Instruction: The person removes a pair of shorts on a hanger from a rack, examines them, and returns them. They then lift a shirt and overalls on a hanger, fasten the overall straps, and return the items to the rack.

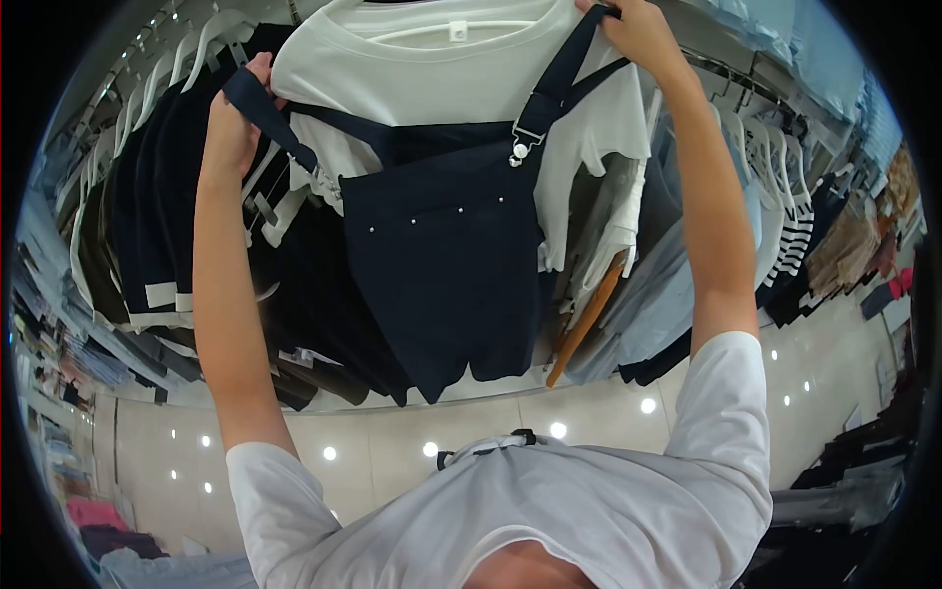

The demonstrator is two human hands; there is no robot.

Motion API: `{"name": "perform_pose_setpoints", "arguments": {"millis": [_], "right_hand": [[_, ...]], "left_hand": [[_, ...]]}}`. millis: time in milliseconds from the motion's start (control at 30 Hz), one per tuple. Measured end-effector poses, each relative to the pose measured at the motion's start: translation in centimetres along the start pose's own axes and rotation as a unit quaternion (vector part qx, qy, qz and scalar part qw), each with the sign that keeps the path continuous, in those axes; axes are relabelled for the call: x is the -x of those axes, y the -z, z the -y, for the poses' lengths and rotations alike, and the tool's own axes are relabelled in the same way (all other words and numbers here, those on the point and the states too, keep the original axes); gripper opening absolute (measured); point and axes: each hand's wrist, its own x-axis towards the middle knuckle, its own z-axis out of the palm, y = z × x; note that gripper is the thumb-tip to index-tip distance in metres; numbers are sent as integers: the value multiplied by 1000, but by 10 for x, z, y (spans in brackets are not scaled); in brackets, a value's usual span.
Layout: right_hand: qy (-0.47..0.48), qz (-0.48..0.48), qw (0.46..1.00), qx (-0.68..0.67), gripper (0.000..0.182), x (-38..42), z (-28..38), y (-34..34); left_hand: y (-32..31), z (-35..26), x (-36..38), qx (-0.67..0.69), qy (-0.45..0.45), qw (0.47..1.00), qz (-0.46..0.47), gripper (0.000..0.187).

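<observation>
A pair of navy overalls (442, 265) hangs in front of a white T-shirt (432, 79), with small metal studs across its bib. My left hand (235, 123) is closed around one navy shoulder strap (265, 113) at the upper left. At the upper right, my right hand (636, 29) grips the other strap (554, 83), which has a metal buckle (524, 145). Both straps are lifted and spread to either side of the shirt. The T-shirt is on a white hanger (456, 35); the top of that hanger is cut off.
Dark garments with white trim (162, 216) hang on white hangers to the left. Light blue clothes (653, 285) and a striped garment (790, 240) hang to the right. Below is a shiny tiled floor (383, 456) with light reflections. More clothing (854, 491) lies at the lower right.
</observation>
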Motion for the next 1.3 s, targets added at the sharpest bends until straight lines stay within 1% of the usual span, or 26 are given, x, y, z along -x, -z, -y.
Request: {"name": "perform_pose_setpoints", "arguments": {"millis": [33,67,133,200,233,300,433,600,700,767,867,900,933,967,1000,1067,1100,1133,1167,1200,1233,1267,1300], "right_hand": [[34,-4,999,28,20,-1,-6,-2],[67,-7,996,57,19,-1,-11,-4],[60,12,997,43,19,-4,-17,-8],[53,26,998,30,20,-8,-20,-12],[27,14,999,-14,21,-6,-20,-15],[-26,-11,995,-100,23,-2,-21,-21],[-45,12,987,-154,26,1,-18,-21],[-15,42,976,-215,30,4,-18,-19],[-88,70,959,-261,31,5,-17,-18],[-90,62,954,-277,31,9,-15,-18],[-73,80,946,-306,32,10,-18,-23],[-63,89,942,-316,33,10,-19,-25],[8,43,977,-209,34,11,-21,-23],[79,-5,992,-96,36,11,-22,-20],[149,-52,987,19,38,13,-21,-18],[74,-91,992,50,41,30,-9,-7],[36,-112,991,66,43,38,-2,-2],[-21,-120,992,-19,32,45,1,0],[-77,-128,984,-102,26,55,0,0],[-131,-137,965,-182,27,64,-3,1],[-199,-105,932,-284,28,74,-8,2],[-265,-73,883,-382,30,86,-15,3],[-327,-41,817,-473,32,101,-21,5]], "left_hand": [[3,-2,4,6,7,1000,26,51],[8,2,4,14,-2,999,31,51],[17,13,1,30,-18,999,41,51],[21,18,2,6,-24,999,38,50],[22,19,3,-7,-26,999,37,50],[22,19,7,-50,1,999,7,56],[27,23,16,-100,79,991,-31,62],[28,32,33,-124,110,985,-39,68],[30,38,44,-116,126,985,-32,70],[29,44,54,-78,134,988,-26,71],[29,51,60,-30,94,995,-10,63],[29,49,61,-51,77,996,-8,61],[27,45,60,-71,59,996,-5,58],[24,41,60,-91,41,995,-2,56],[20,36,62,-87,29,996,-6,54],[14,28,70,-80,4,997,-12,49],[12,26,72,-78,5,997,-24,48],[11,24,72,-75,5,997,-33,48],[9,23,72,-72,4,997,-42,48],[9,24,72,-86,33,994,-57,48],[10,27,70,-100,63,991,-70,49],[8,31,70,-115,93,986,-80,49],[3,35,74,-110,106,985,-84,51]]}}
